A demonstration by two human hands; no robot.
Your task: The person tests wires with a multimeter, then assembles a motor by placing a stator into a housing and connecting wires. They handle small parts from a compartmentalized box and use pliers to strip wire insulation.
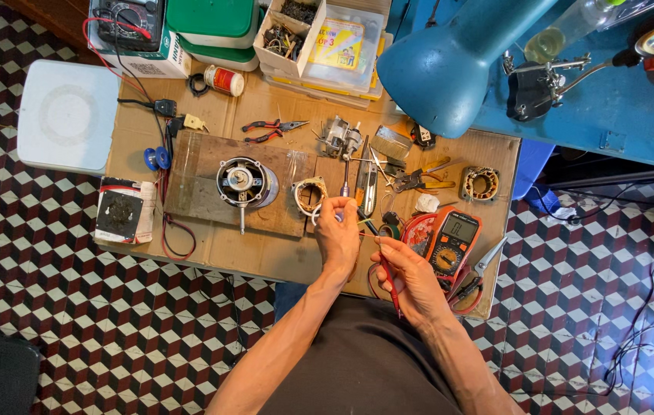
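My left hand (337,230) pinches thin white wires that run from a small wound motor coil (310,194) lying on a wooden board (196,184). My right hand (407,275) grips a red test probe (388,284), its tip pointing toward the left hand's fingers. An orange multimeter (451,240) lies just right of the hands, with red leads looped around it. A round fan motor (244,183) with a shaft sits on the board, left of the coil.
Red pliers (269,129), screwdrivers, cutters and a second stator (480,184) are scattered on the cardboard-covered low table (211,246). A blue lamp head (450,65) overhangs the back. Parts boxes stand behind; a white stool (65,115) is at left. Checkered floor surrounds.
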